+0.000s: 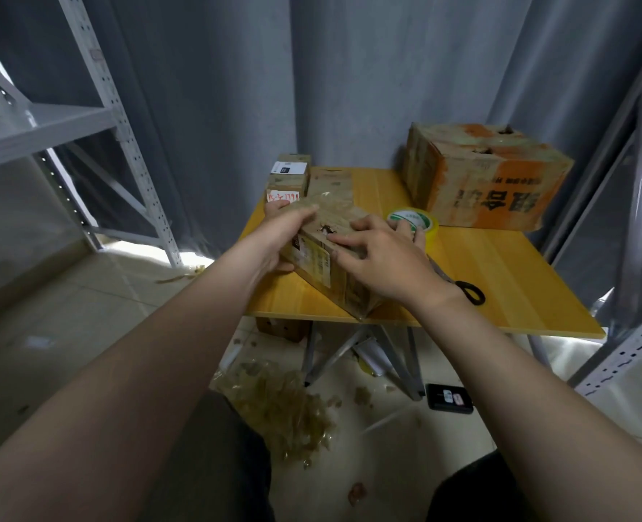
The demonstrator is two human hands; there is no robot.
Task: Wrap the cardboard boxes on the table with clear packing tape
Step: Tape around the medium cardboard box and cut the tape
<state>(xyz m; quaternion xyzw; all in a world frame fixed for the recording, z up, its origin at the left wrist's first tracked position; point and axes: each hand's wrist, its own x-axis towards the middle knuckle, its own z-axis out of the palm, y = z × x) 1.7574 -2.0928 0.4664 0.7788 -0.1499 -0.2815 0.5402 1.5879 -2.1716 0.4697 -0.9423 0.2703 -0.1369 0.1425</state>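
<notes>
A long, worn cardboard box (pixel 323 263) lies slanted on the yellow table (pixel 500 280), with a small hole torn in its top. My left hand (pixel 278 235) grips its far left end, fingers over the top and thumb under. My right hand (pixel 376 258) rests on the top of the box with fingers spread flat. A roll of clear tape (pixel 415 220) with a green-and-white core stands just behind my right hand. Whether my right hand touches the roll is hidden.
A big orange-printed carton (pixel 489 175) stands at the table's back right. Small boxes (pixel 289 178) sit at the back left. Black-handled scissors (pixel 466 290) lie right of my wrist. Crumpled tape scraps (pixel 282 405) and a black device (pixel 449 398) litter the floor. Metal shelving (pixel 97 88) flanks both sides.
</notes>
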